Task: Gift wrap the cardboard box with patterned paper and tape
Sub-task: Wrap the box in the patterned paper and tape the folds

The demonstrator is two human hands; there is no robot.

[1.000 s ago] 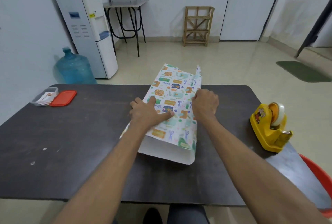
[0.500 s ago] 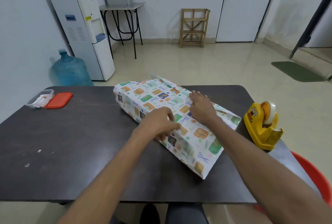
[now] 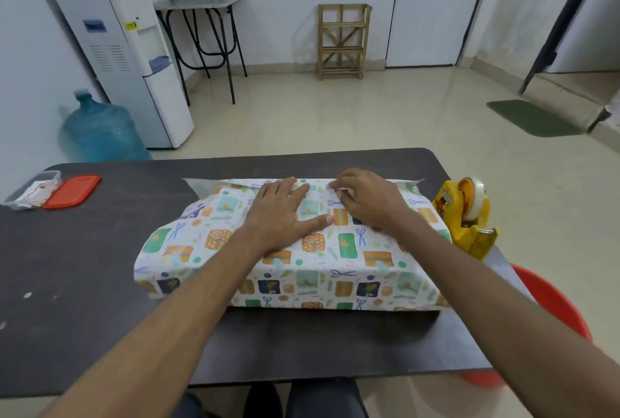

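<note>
The box lies crosswise in the middle of the dark table [image 3: 84, 266], fully covered by patterned paper [image 3: 322, 270]; no cardboard shows. My left hand [image 3: 285, 213] presses flat on the top of the paper, fingers spread. My right hand [image 3: 365, 199] rests beside it near the far edge, fingertips pinching the paper's seam there. Loose paper sticks out at both ends of the box. A yellow tape dispenser [image 3: 466, 216] stands just right of the parcel.
A clear plastic container [image 3: 32, 189] and its red lid [image 3: 72, 191] sit at the table's far left. A red bucket [image 3: 553, 313] stands on the floor by the table's right edge. A water dispenser, a blue bottle and a wooden rack stand beyond.
The wrapped box has been turned from lengthwise through a diagonal to crosswise. Both hands moved with it and now rest on its top near the far edge.
</note>
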